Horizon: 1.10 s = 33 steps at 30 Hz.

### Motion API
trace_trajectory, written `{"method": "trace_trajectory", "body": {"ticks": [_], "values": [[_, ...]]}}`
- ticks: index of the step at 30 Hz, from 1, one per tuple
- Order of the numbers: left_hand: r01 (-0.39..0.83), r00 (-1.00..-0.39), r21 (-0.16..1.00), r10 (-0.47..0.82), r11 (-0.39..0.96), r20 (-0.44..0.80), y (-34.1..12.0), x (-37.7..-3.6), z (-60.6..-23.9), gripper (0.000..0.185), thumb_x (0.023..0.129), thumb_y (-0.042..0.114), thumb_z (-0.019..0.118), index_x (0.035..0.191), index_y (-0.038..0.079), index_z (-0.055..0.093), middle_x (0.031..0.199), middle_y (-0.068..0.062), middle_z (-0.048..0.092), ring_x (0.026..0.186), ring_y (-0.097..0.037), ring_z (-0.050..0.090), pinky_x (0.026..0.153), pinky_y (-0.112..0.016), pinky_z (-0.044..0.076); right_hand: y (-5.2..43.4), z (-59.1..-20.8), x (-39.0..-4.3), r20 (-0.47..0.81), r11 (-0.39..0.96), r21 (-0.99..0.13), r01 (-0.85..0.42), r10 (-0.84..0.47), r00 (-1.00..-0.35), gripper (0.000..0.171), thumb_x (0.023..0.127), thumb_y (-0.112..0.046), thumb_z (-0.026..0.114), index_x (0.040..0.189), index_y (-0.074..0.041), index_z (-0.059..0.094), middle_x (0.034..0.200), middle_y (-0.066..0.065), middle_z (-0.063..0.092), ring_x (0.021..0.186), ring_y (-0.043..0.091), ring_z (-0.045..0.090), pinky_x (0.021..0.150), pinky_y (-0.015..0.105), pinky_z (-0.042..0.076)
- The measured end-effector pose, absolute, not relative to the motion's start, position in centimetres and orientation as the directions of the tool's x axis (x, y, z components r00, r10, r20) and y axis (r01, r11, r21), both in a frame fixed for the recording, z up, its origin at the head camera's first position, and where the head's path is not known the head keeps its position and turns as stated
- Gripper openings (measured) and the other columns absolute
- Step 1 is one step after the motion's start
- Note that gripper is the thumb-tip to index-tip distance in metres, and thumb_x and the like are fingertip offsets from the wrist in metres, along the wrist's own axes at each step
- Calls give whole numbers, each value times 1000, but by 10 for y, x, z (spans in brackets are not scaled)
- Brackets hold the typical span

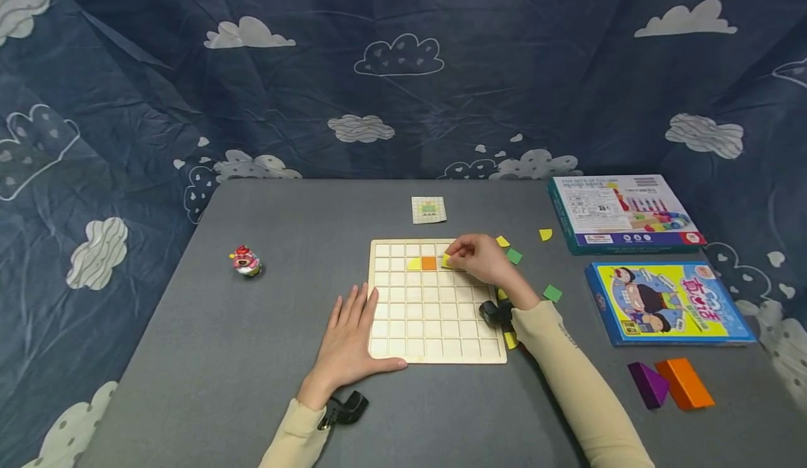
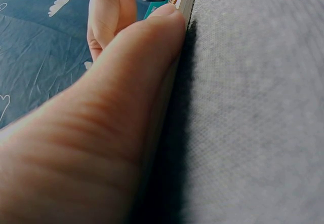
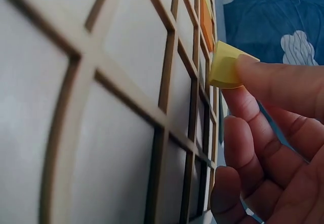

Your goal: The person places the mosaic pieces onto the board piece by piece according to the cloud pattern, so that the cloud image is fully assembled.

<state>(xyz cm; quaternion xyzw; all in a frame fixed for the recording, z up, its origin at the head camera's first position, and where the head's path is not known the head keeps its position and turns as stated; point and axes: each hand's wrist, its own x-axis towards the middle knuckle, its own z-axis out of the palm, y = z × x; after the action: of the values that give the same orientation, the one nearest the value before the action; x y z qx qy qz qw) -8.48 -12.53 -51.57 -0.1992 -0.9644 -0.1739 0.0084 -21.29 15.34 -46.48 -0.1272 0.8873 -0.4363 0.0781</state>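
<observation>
A pale wooden grid board (image 1: 431, 328) lies on the grey table. In its second row from the far edge sit a yellow piece (image 1: 413, 264) and, beside it, an orange square (image 1: 429, 263). My right hand (image 1: 482, 258) pinches a small yellow tile (image 3: 226, 67) between thumb and fingertips, right over the cell to the right of the orange one. My left hand (image 1: 348, 342) lies with fingers spread along the board's left edge, its thumb (image 2: 152, 41) against the near edge.
Loose yellow and green tiles (image 1: 552, 293) lie right of the board, some partly under the right wrist. A small patterned card (image 1: 429, 209) is beyond it. Two boxes (image 1: 671, 303) and purple and orange blocks (image 1: 685, 384) stand at right, a toy figure (image 1: 245, 261) at left.
</observation>
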Motion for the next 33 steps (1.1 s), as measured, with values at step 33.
{"method": "trace_trajectory", "body": {"ticks": [33], "values": [[383, -922, 346, 380, 857, 79, -125, -85, -513, 123, 67, 86, 51, 152, 6, 12, 157, -13, 7, 143, -26, 0, 113, -42, -2, 141, -462, -211, -48, 675, -722, -152, -268, -962, 6, 85, -7, 70, 89, -5, 73, 75, 2, 64, 67, 18, 56, 64, 33, 44]]}}
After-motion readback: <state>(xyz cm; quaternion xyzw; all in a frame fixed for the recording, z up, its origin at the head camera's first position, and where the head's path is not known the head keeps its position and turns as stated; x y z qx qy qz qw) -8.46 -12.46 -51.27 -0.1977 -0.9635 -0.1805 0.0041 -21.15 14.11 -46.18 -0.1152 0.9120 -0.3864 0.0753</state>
